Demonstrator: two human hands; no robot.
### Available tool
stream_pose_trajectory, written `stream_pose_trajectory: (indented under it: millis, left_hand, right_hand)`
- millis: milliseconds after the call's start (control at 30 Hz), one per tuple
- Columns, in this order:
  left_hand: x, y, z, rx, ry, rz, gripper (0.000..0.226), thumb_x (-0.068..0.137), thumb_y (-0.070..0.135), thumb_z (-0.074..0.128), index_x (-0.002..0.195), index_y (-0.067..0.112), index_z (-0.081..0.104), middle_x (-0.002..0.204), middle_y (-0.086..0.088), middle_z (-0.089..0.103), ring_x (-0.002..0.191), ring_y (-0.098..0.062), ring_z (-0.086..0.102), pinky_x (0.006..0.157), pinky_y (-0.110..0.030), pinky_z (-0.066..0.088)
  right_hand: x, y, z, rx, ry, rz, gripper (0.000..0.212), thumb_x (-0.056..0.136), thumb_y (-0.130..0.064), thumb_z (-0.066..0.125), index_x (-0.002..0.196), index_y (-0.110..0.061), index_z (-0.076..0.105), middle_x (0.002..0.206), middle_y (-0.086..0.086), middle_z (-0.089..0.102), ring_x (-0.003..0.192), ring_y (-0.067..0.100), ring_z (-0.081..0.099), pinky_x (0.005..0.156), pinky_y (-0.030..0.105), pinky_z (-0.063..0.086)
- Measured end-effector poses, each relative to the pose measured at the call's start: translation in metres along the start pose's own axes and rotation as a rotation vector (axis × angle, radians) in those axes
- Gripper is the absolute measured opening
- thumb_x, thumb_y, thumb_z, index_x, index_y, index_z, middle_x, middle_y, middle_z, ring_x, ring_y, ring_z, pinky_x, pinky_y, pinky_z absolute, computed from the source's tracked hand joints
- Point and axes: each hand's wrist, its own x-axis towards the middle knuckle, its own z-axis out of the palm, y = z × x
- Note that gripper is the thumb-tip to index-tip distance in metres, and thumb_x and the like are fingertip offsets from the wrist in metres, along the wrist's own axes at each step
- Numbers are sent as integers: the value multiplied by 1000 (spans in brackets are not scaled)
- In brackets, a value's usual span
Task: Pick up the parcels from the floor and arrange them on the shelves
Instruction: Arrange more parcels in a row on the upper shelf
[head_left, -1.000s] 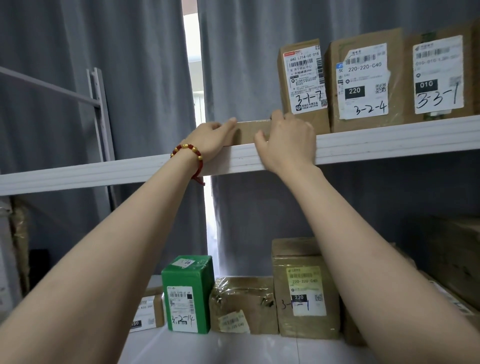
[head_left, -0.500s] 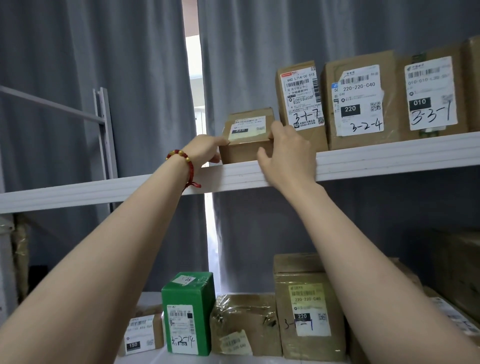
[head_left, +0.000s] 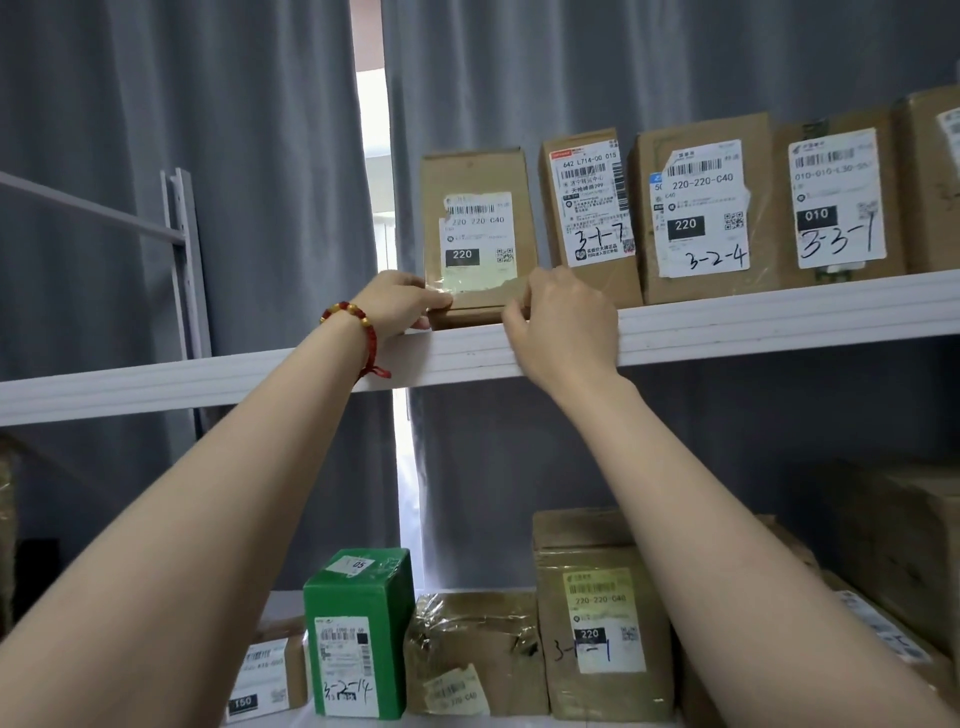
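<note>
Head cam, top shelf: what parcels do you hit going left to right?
uncoded 220 parcel → parcel 3-1-7 → parcel 3-2-4 → parcel 3-3-1 → box cut off at the right edge

brown parcel (head_left: 475, 208) white label, green box (head_left: 358, 631), grey curtain (head_left: 234, 156), red-gold bracelet (head_left: 356, 325)

Read "220-220-C40" and "220" on the leftmost upper parcel (head_left: 475, 228); "642 L714-00 015" and "3-1-7" on the second parcel (head_left: 592, 208); "220", "3-2-4" on the third parcel (head_left: 706, 208); "010", "3-3-1" on the fourth parcel (head_left: 836, 197); "3-2-14" on the green box (head_left: 358, 639); "150" on the small box (head_left: 265, 680).
</note>
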Motion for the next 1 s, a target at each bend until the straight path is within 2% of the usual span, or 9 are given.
stream_pose_trajectory:
  millis: [167, 300, 400, 533, 633, 767, 833, 900, 1000]
  left_hand:
    - [3, 2, 5, 108, 3, 8, 42, 88, 26, 71, 125, 9, 61, 122, -6, 65, 114, -26, 60, 104, -42, 46]
    - [11, 9, 6, 170, -35, -48, 31, 92, 28, 67, 110, 3, 67, 108, -6, 67, 97, -25, 59, 88, -33, 47]
    - [15, 15, 11, 242, -41, -67, 25, 93, 30, 65, 103, 7, 64, 95, -4, 57, 90, -23, 51, 81, -34, 43]
    - [25, 18, 24, 285, -56, -66, 24, 95, 26, 62, 111, 9, 59, 107, -6, 56, 98, -24, 51, 83, -34, 42]
    - [29, 18, 25, 280, -68, -106, 30, 95, 27, 62, 118, 8, 59, 111, -6, 57, 103, -24, 51, 83, -34, 40]
    - [32, 14, 22, 249, -52, -117, 33, 90, 29, 68, 114, 7, 64, 121, -10, 62, 114, -26, 56, 82, -36, 43]
    - [32, 13, 22, 262, -44, -118, 35, 89, 31, 70, 113, 6, 64, 121, -10, 61, 114, -27, 56, 83, -37, 44]
    - [31, 13, 21, 269, -45, -116, 34, 89, 32, 70, 110, 7, 64, 117, -10, 60, 107, -26, 56, 81, -37, 45]
    - [26, 14, 21, 288, -35, -98, 31, 91, 35, 66, 107, 8, 64, 113, -9, 60, 96, -24, 53, 79, -35, 43]
  right_hand:
    - [-2, -2, 0, -54, 0, -35, 36, 101, -25, 36, 79, -9, 59, 86, 10, 60, 68, 26, 48, 62, 33, 27]
    - [0, -2, 1, -58, -8, -38, 33, 101, -25, 35, 75, -13, 50, 87, 9, 62, 67, 24, 45, 61, 34, 28]
    - [-1, 0, 2, -69, 1, -63, 34, 102, -26, 33, 75, -13, 50, 87, 9, 62, 67, 23, 44, 61, 34, 28]
    - [-2, 0, 3, -63, 27, -89, 41, 102, -26, 33, 82, -8, 65, 88, 11, 63, 67, 23, 42, 63, 34, 26]
    - [-2, 0, 6, -87, 33, -100, 38, 101, -23, 39, 77, -7, 65, 80, 11, 63, 63, 24, 42, 61, 34, 26]
    - [-5, -4, 2, -150, 81, -122, 26, 79, -7, 72, 55, -7, 62, 56, 9, 58, 44, 27, 48, 51, 27, 24]
    - [-6, -3, 1, -147, 93, -140, 26, 83, -9, 68, 58, -7, 63, 60, 9, 60, 47, 26, 45, 53, 28, 25]
    - [-6, -1, 3, -116, 81, -138, 31, 96, -15, 52, 68, -8, 64, 71, 10, 62, 58, 24, 40, 58, 32, 26]
    - [-7, -1, 0, -130, 129, -164, 27, 90, -11, 61, 64, -9, 62, 64, 8, 57, 54, 25, 47, 56, 31, 25]
